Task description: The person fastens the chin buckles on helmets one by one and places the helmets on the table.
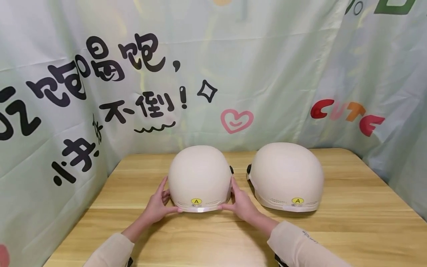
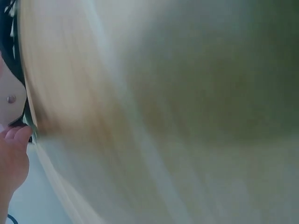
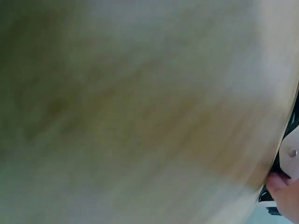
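A cream-coloured helmet [image 1: 200, 174] with a yellow "A" sticker [image 1: 196, 201] sits on the wooden table between my hands. My left hand [image 1: 156, 205] grips its left side, thumb at the lower rim. On the opposite side my right hand [image 1: 243, 204] holds it the same way, thumb also at the rim. In the left wrist view, the fingers [image 2: 21, 134] touch the helmet's riveted side piece [image 2: 10, 88]. The right wrist view has a similar riveted piece [image 3: 290, 163] beside the fingertips [image 3: 275, 181]. The helmet's underside is hidden.
A matching cream helmet [image 1: 287, 174] stands to the right, a short gap from the held one. Both are on a light wooden table [image 1: 207, 241]. A printed curtain [image 1: 267, 66] hangs behind the table and along both sides.
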A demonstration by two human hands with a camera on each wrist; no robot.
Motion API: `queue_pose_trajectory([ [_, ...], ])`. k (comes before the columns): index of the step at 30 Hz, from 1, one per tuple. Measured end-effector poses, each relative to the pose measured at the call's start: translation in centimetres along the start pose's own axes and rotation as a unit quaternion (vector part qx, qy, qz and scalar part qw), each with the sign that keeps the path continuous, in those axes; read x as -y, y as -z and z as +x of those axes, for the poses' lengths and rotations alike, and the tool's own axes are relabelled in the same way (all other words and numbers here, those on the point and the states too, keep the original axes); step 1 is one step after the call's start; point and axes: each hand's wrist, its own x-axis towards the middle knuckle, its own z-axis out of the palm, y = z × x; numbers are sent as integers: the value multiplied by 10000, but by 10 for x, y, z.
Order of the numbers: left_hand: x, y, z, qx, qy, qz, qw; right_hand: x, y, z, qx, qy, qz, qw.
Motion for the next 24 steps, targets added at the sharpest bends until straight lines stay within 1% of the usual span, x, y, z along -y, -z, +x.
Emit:
queue_pose_trajectory([
  [5,-2,-4,-2,-29,23,-92,10000,3,4,0,-38,-116,15,9999],
  [9,-6,-3,-3,-142,30,-32,9999,7,9,2,-182,76,-15,9998],
  [13,-16,-1,-4,-246,17,3,9997,13,16,5,-396,203,-24,9990],
  [18,-30,3,-5,-305,21,-83,9995,18,21,6,-421,49,6,9991],
  [24,-43,9,-5,-315,-30,-124,9994,23,27,3,-487,157,48,9987],
])
